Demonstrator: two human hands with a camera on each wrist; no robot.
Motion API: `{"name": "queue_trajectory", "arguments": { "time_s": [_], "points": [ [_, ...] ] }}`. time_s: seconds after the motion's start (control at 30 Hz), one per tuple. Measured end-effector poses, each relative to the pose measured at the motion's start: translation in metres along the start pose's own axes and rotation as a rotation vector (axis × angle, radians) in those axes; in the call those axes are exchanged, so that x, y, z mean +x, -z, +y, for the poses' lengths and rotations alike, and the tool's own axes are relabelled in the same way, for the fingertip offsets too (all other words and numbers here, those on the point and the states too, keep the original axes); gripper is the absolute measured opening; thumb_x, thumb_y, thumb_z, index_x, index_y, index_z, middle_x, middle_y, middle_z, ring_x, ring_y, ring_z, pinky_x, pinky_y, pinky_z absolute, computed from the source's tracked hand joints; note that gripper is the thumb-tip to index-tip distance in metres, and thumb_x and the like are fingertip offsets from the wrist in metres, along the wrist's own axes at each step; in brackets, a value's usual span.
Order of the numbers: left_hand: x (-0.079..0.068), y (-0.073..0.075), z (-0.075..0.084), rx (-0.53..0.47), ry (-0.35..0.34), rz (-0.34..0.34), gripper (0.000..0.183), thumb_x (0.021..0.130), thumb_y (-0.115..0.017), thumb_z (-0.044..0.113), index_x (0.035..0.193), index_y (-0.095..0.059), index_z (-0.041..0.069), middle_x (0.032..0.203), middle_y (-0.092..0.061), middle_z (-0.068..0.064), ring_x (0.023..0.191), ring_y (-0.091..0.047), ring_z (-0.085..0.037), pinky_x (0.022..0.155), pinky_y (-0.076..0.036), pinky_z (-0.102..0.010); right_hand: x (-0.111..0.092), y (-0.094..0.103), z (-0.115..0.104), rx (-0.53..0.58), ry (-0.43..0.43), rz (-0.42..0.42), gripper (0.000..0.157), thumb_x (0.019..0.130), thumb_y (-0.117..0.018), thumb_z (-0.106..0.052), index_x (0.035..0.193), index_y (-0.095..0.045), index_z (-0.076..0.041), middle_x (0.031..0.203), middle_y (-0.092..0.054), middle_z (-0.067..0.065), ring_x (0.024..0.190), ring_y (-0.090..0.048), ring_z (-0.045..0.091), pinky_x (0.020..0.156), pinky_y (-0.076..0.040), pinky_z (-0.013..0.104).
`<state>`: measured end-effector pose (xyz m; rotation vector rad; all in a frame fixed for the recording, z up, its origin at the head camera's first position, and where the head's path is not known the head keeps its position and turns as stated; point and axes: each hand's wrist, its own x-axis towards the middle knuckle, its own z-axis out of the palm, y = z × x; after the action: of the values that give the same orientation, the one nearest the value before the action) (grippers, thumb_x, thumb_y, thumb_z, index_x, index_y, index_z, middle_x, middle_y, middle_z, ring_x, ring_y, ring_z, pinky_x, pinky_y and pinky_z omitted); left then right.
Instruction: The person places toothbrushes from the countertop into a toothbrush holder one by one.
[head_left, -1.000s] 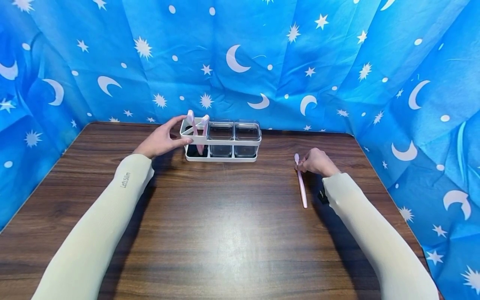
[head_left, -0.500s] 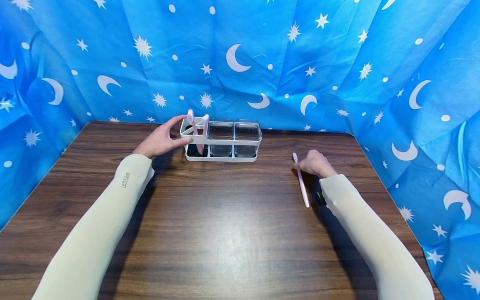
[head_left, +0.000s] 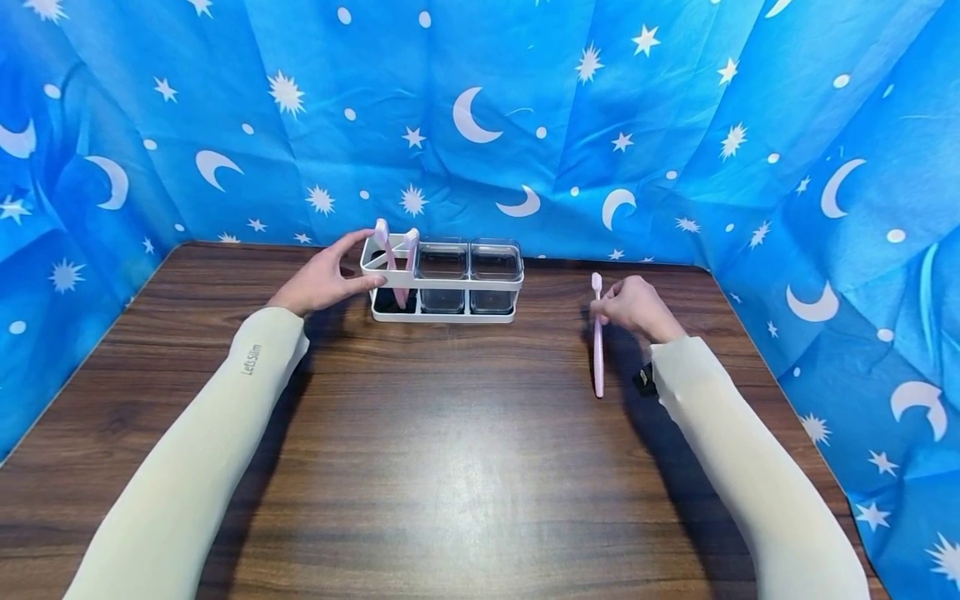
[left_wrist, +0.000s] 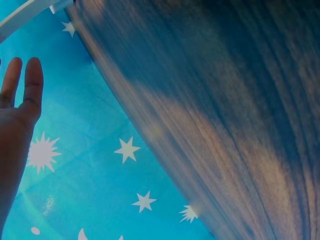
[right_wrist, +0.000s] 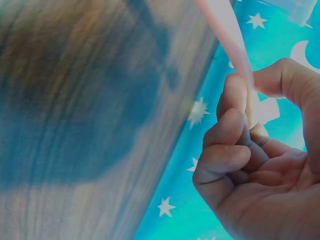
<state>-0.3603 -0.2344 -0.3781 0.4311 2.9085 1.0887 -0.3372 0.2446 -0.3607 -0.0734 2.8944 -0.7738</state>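
Observation:
At the far side of the table, a white toothbrush holder (head_left: 456,318) carries two pink toothbrushes, a taller one (head_left: 382,235) and another (head_left: 410,242), in its left section. My left hand (head_left: 318,281) grips the holder's left end, thumb on the front rail and index finger at the back. In the left wrist view, two fingers of it stretch out straight. To the right, my right hand (head_left: 633,307) pinches a pink toothbrush (head_left: 598,362) between thumb and fingertips below its head. The handle hangs toward me, and the right wrist view shows the other fingers curled in.
Two clear square cups, one in the middle (head_left: 442,260) and one at the right (head_left: 496,260), sit in the holder. Behind the brown wooden table (head_left: 450,458) hangs a blue curtain (head_left: 420,125) with moons and stars, which also runs along both sides.
My right hand has shifted slightly left, then back and up, raising the toothbrush and turning it more upright. My left hand and the holder have kept their place.

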Motion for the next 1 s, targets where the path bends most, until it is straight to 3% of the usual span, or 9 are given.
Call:
{"name": "queue_trajectory", "arguments": {
  "time_s": [0.17,0.4,0.63,1.0],
  "points": [
    [-0.001,0.000,0.000,-0.003,-0.001,-0.003,0.090,0.078,-0.066,0.062,0.150,-0.019,0.035,0.148,-0.030,-0.014,0.120,-0.042,-0.038,0.096,-0.032,-0.063,-0.003,0.005,-0.007,0.075,0.072,0.059,0.020,0.089,-0.060,-0.019,0.086,-0.066,0.000,0.082,-0.068,0.016,0.064,-0.052,0.018,0.053,-0.039,0.027],
    [0.001,0.001,0.000,0.004,-0.001,0.005,0.090,0.078,-0.066,0.062,0.150,-0.020,0.035,0.149,-0.029,-0.013,0.122,-0.040,-0.038,0.097,-0.031,-0.063,-0.003,0.012,-0.020,0.134,0.232,0.285,0.012,0.088,-0.064,-0.016,0.086,-0.067,-0.005,0.079,-0.063,0.008,0.071,-0.051,0.022,0.059,-0.040,0.030],
    [0.000,0.002,0.000,0.017,-0.002,0.002,0.090,0.078,-0.066,0.060,0.151,-0.020,0.033,0.151,-0.027,-0.014,0.128,-0.034,-0.040,0.099,-0.027,-0.065,-0.006,0.018,-0.030,0.253,0.348,0.336,0.016,0.090,-0.066,-0.025,0.091,-0.069,-0.009,0.083,-0.065,0.005,0.073,-0.052,0.019,0.058,-0.043,0.025],
    [0.000,0.001,0.002,-0.008,0.007,-0.004,0.090,0.077,-0.067,0.061,0.150,-0.020,0.035,0.150,-0.028,-0.013,0.127,-0.035,-0.038,0.098,-0.030,-0.064,-0.006,0.021,-0.039,0.329,0.528,0.488,0.018,0.090,-0.067,-0.024,0.093,-0.071,-0.007,0.080,-0.062,0.003,0.071,-0.048,0.017,0.060,-0.037,0.026]
  ]
}}
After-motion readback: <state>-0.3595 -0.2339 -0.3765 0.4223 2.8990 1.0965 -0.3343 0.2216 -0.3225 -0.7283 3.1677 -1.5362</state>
